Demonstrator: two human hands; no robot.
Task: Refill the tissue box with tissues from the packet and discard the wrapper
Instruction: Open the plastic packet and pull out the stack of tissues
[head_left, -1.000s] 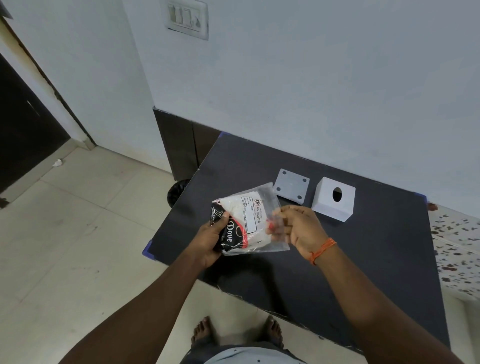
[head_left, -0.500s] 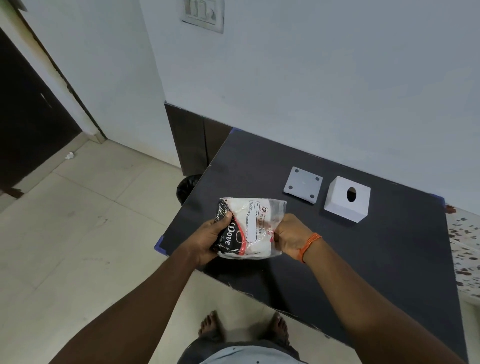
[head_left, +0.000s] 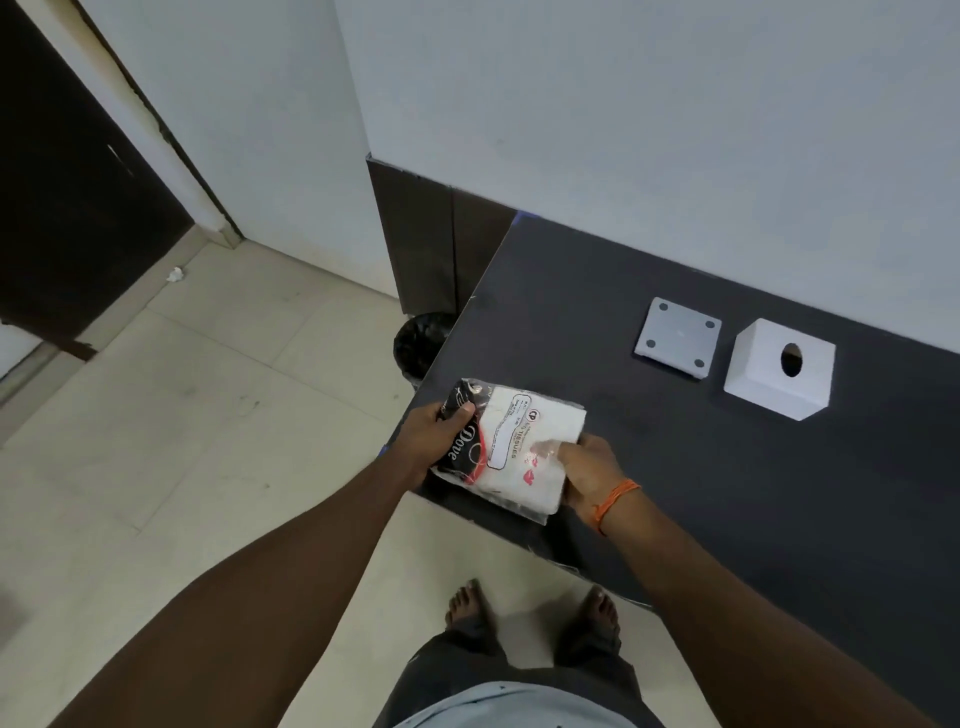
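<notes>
Both my hands hold a tissue packet (head_left: 519, 447), a clear plastic wrapper with white tissues inside and a black-and-red printed end, over the near left corner of the dark table (head_left: 727, 493). My left hand (head_left: 434, 434) grips the black printed end. My right hand (head_left: 587, 467) grips the right end, with its fingers inside the plastic on the tissues. The white cube tissue box (head_left: 777, 366) with a round hole stands at the back of the table, apart from my hands. Its grey square base plate (head_left: 678, 338) lies flat just left of the box.
A black-lined bin (head_left: 422, 343) stands on the tiled floor by the table's left edge, below the wall. A dark doorway is at far left. My bare feet are at the table's front edge.
The packet has come down and lies flatter. My right hand has shifted to its lower right end, fingers now under the plastic. The camera has tilted down.
</notes>
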